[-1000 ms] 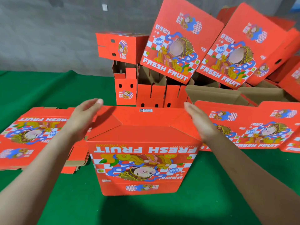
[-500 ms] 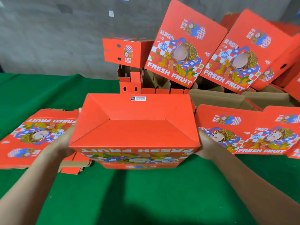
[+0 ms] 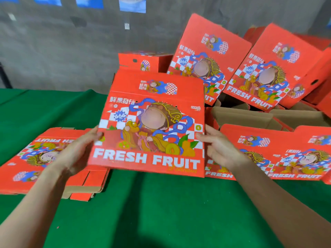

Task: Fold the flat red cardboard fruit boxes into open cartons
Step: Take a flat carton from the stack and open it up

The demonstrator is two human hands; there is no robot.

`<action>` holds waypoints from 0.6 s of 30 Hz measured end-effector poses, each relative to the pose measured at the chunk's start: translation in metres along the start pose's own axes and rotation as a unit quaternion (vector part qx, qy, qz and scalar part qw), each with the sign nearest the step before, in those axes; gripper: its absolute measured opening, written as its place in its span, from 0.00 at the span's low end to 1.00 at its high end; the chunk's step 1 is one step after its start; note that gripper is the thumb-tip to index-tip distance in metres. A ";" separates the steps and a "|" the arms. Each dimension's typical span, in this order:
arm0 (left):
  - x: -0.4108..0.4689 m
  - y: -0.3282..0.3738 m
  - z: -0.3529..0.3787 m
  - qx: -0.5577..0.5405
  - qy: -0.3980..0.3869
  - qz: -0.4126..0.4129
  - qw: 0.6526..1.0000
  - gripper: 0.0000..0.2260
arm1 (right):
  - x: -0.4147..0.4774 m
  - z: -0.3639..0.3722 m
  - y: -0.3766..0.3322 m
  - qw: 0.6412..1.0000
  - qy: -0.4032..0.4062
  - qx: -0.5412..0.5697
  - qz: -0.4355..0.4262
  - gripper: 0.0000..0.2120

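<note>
Your left hand [image 3: 80, 151] and right hand [image 3: 221, 149] each pinch a side edge of the red printed cardboard fruit carton [image 3: 152, 122], raised between them above the green-covered bench [image 3: 161, 212]. Likely light, stiff board; grip near folded corners.

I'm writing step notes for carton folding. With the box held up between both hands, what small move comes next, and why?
Probably set the carton down among the open cartons at back right. The left hand and right hand each pinch a side edge, its printed face stands upright, and finished ones stand there, apart from the flat stack.
</note>
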State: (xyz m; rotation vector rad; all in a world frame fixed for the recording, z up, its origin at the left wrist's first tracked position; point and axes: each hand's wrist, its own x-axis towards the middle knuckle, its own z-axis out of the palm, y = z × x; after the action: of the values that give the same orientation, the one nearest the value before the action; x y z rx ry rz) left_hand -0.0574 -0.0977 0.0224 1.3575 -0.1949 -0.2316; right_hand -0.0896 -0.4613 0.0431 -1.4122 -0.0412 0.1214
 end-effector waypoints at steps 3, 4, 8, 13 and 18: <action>-0.002 -0.006 0.000 0.053 -0.014 0.029 0.998 0.28 | 0.000 -0.003 0.003 0.998 0.048 -0.025 -0.032 0.19; -0.001 -0.010 0.000 0.048 0.002 0.043 0.998 0.30 | -0.002 -0.002 0.005 0.996 0.064 -0.048 -0.035 0.20; 0.005 -0.017 0.005 0.060 0.010 0.103 0.993 0.32 | -0.003 0.000 0.014 0.988 0.105 -0.100 -0.044 0.19; 0.016 -0.008 0.011 0.094 0.013 0.162 0.982 0.29 | -0.005 0.001 0.003 0.983 0.121 -0.101 -0.097 0.18; 0.038 0.021 0.040 0.077 0.057 0.265 0.960 0.24 | -0.006 -0.002 -0.029 0.969 0.155 -0.063 -0.181 0.19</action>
State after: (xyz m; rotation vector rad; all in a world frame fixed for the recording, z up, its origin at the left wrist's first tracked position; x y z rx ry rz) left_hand -0.0304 -0.1419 0.0510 1.4165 -0.4773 0.3166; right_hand -0.0937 -0.4681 0.0717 -1.5140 -0.0467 -0.4113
